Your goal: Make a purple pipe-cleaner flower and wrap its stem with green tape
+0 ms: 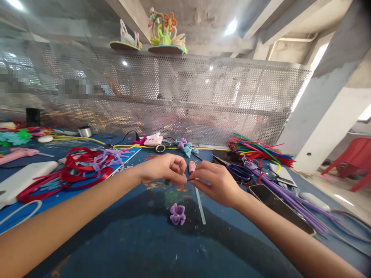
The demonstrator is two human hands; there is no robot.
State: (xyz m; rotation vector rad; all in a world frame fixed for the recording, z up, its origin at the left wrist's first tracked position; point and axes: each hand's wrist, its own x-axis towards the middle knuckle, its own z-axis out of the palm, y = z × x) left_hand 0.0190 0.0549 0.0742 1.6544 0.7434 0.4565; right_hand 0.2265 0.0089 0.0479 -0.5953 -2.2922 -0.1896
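My left hand (166,168) and my right hand (216,181) meet fingertip to fingertip above the blue table. Both are closed in a pinch. Between them shows a short, thin dark piece, too small to make out; it reaches the right fingertips. Below the hands, a purple fuzzy flower (177,214) lies on the table. A clear glue stick (199,205) lies just right of the flower, its upper end near a pink tool (191,166) partly behind my right hand.
Red ribbons (84,170) and a white device (26,181) lie left. At right are a black phone (281,208), purple stems (286,197) and a bundle of coloured stems (261,150). Blue and purple flowers (187,147) lie behind the hands, before a perforated metal screen (199,96).
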